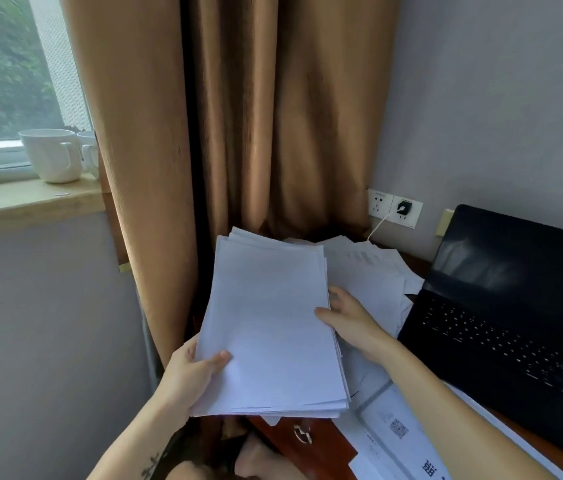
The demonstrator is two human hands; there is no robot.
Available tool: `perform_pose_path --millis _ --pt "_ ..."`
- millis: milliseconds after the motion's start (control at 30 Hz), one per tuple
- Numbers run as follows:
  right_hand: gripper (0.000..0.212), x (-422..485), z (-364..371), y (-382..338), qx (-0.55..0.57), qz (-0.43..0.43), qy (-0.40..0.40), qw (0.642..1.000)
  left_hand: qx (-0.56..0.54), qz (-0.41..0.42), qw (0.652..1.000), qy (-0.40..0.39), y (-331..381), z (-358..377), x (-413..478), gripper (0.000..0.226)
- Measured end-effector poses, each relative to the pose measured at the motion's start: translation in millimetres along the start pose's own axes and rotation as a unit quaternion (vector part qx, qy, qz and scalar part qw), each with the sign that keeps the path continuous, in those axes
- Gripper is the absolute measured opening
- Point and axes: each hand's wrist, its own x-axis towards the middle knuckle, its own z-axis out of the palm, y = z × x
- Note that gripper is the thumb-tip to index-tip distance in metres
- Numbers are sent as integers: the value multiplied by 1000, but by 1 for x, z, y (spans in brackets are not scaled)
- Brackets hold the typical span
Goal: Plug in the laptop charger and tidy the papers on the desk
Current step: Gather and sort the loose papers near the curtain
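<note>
Left hand (190,372), lower centre-left, pinches the paper stack (269,327) at its lower left edge, thumb on top; right hand (349,317), centre-right, grips its right edge, bare forearms entering from the bottom.

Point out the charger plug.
Head view, right of centre: the black charger plug sits in the wall socket, between the brown curtain and the laptop.

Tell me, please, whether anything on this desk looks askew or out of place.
Yes: the loose white paper sheets behind the held white paper stack lie fanned and crooked on the brown wooden desk, beside the open black laptop. The stack's own edges are uneven too.
</note>
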Motion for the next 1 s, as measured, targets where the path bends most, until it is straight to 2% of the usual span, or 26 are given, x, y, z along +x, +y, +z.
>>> perform_pose_path --millis 167,333,500,633,767,867,933,1000 --pt "46 1 25 9 -34 -39 1 999 17 -37 999 -32 -8 -10 -7 35" --pt "49 2 43 18 -55 -94 -17 994 -15 -85 993 -77 -21 -20 -17 35" --pt "40 -4 48 17 -37 -82 -60 994 -20 -58 998 2 -34 -36 -20 32" --pt "45 -13 43 32 -140 -66 -59 986 -53 -41 996 57 -44 -60 -25 30" --pt "69 -27 38 43 -322 -98 -132 932 -78 -25 992 97 -49 -83 -28 30" --pt "92 -38 37 36 -404 -98 -191 889 -92 -15 989 115 -45 -94 -31 29" --pt "107 -43 38 34 -448 -104 -206 863 -97 -11 988 120 -42 -101 -32 31" --pt "111 -45 42 36 -480 -120 -195 847 -101 -9 987 125 -41 -107 -33 32"
